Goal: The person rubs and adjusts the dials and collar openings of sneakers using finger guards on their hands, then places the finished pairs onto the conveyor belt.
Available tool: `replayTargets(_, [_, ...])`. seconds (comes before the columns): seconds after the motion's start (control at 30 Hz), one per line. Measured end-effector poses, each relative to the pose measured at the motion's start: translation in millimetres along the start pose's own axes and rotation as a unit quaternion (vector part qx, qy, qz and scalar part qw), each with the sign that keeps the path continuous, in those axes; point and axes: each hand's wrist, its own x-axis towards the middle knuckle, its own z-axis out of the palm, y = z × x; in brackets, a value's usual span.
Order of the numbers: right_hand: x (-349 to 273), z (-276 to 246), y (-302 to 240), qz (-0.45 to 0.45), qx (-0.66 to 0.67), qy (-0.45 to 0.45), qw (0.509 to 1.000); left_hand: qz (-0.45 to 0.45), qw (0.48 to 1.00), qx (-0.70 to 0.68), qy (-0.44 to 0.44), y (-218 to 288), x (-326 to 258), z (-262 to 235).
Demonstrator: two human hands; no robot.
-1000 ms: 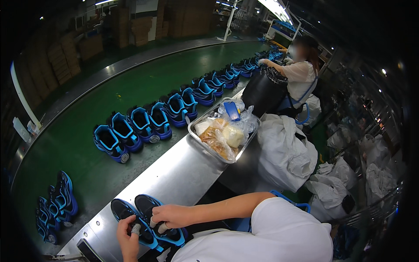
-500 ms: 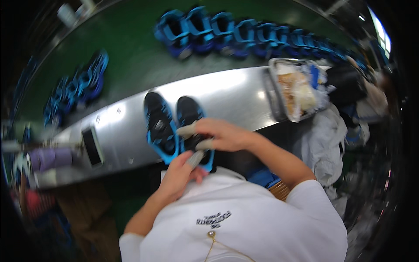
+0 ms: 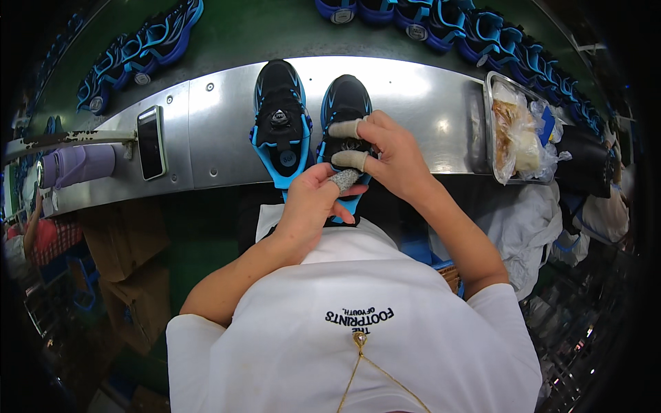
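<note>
Two black sneakers with bright blue trim lie side by side on a metal bench, toes pointing away from me. My right hand (image 3: 392,155) is at the right sneaker (image 3: 346,96), its cot-covered thumb and forefinger closed around the round dial on the tongue. At the same shoe's heel opening, my left hand (image 3: 310,203) grips the collar, the thumb in a grey speckled cover. Its other fingers are curled and partly hidden under the shoe. The left sneaker (image 3: 279,103) stands untouched, with a dial on its tongue and a round mark on its insole.
The narrow metal bench (image 3: 227,127) carries a phone (image 3: 150,143) and a lilac tumbler (image 3: 86,165) at the left. At its right end a metal tray (image 3: 490,127) holds plastic bags of small parts. Rows of similar sneakers (image 3: 148,45) stand on the green surface beyond. Cardboard boxes (image 3: 124,241) sit lower left.
The whole view has shifted, so the bench and shoes sit higher in the picture and look sharper. Both hands stay on the right sneaker, with little visible change in their grip.
</note>
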Motion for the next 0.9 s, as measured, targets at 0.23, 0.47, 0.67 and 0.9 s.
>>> replayTargets(0.23, [-1.7,1.7,5.2,0.001,0.081,-0.027,0.996,0.026,0.998,0.052,0.031,-4.2,7.1,7.6])
replayTargets(0.47, [3.4,-10.0,13.5,0.027,0.195,-0.079,0.977,0.034,0.998,0.029,0.048,-3.3,9.1,10.0])
replayTargets(0.67, [-0.5,-0.5,8.2,0.002,0.082,0.023,0.996,0.026,0.998,0.03,0.054,-3.2,9.9,10.5])
replayTargets(0.9, [-4.2,5.2,10.0,0.006,0.092,-0.005,0.996,0.025,0.998,0.016,0.05,-5.6,9.2,9.2])
